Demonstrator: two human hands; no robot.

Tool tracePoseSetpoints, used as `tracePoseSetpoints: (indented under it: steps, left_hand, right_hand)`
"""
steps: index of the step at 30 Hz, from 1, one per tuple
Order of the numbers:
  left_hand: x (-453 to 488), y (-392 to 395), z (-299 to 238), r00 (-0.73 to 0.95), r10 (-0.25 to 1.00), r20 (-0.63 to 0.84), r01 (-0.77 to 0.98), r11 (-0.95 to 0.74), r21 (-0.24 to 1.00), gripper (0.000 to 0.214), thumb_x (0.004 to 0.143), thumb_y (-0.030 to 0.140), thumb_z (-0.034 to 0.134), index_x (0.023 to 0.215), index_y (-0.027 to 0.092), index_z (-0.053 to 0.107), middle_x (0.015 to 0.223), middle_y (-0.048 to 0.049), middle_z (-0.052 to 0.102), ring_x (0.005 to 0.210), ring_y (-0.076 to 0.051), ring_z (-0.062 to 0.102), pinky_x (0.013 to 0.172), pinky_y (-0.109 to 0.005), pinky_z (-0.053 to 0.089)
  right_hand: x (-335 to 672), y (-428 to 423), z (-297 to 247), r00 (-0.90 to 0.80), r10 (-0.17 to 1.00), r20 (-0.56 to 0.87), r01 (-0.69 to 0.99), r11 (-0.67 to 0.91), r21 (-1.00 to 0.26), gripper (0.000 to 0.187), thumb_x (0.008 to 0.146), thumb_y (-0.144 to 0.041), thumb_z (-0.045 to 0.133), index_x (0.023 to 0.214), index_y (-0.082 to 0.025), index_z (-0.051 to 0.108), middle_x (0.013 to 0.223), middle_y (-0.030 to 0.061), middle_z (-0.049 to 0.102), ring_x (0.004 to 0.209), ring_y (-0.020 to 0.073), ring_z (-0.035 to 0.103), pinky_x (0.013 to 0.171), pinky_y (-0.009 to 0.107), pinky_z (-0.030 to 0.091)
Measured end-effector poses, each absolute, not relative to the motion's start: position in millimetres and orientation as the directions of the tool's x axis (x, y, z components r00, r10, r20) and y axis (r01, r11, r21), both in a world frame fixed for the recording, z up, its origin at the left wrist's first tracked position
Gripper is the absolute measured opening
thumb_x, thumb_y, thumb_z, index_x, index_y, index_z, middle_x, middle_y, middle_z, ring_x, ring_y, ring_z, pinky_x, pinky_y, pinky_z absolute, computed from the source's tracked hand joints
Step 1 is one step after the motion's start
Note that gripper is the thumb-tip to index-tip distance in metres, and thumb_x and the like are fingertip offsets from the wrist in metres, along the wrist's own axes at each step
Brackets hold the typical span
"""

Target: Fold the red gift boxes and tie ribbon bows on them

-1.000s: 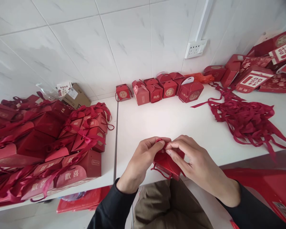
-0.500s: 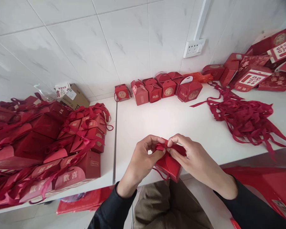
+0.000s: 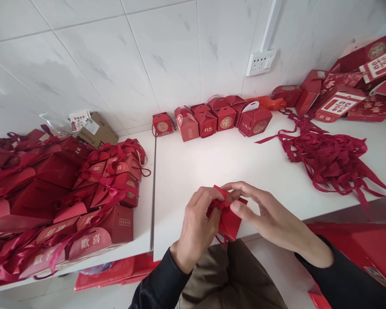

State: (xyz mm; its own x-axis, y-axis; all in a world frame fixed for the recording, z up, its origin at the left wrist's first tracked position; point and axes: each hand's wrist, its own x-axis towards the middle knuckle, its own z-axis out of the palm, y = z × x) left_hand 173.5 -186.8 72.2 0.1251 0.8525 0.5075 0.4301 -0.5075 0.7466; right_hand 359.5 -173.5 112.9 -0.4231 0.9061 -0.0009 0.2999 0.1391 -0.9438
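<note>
A: so what is this place, a shop?

B: more like a small packing workspace imo. White counter (image 3: 186, 167) along a tiled wall (image 3: 167, 47), power socket (image 3: 260, 63), loads of red boxes (image 3: 41, 197) stacked left, ribbon pile (image 3: 336, 156) right. Could be a home, can't tell.

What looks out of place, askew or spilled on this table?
Two spots look untidy. The red ribbons on the right lie in a loose tangle, one end straying left; behind them, red gift boxes lean askew on one another. No spill shows.

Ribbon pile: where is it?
Head view, right side: the ribbon pile lies on the white table, in front of the heaped red boxes and to the right of the right hand.
</note>
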Motion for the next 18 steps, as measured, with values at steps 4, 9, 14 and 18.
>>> tracePoseSetpoints:
  steps: [4,9,14,18]
  left_hand:
    - [172,-185,66,0.195,0.747,0.635,0.443,-0.645,0.622,0.034,0.085,-0.009,0.052,0.1,0.022,0.057,0.099,-0.0014,0.067,0.088,-0.013,0.061,0.078,-0.025,0.051]
    - [170,-186,61,0.257,0.628,0.735,0.511,-0.734,0.448,0.026,0.091,-0.002,0.054,0.102,0.021,0.059,0.105,-0.0052,0.066,0.091,-0.015,0.061,0.079,-0.029,0.052]
    - [169,-187,57,0.228,0.614,0.755,0.537,-0.727,0.428,0.022,0.091,0.001,0.057,0.101,0.02,0.061,0.109,-0.0065,0.063,0.096,-0.017,0.061,0.079,-0.029,0.053]
    - [168,-187,58,0.23,0.612,0.757,0.536,-0.729,0.426,0.021,0.091,0.001,0.059,0.1,0.02,0.063,0.109,-0.0067,0.063,0.097,-0.018,0.061,0.079,-0.031,0.054]
  right_hand:
    - [360,-168,109,-0.389,0.921,-0.031,0.227,0.064,-0.972,0.046,0.109,-0.052,0.031,0.106,-0.024,0.067,0.099,0.0023,0.069,0.101,0.0212,0.063,0.092,0.032,0.047]
    - [359,-163,112,-0.458,0.881,-0.117,0.355,0.06,-0.933,0.026,0.103,-0.042,0.051,0.101,-0.024,0.068,0.095,0.0002,0.069,0.085,0.0183,0.063,0.073,0.029,0.047]
    - [360,-163,118,-0.499,0.855,-0.139,0.341,0.046,-0.939,0.022,0.102,-0.036,0.051,0.091,-0.023,0.066,0.088,-0.0025,0.066,0.077,0.0151,0.059,0.068,0.027,0.044]
    - [360,-162,118,-0.518,0.84,-0.16,0.325,0.02,-0.946,0.02,0.102,-0.034,0.052,0.091,-0.024,0.065,0.086,-0.0049,0.065,0.075,0.0128,0.058,0.066,0.025,0.041]
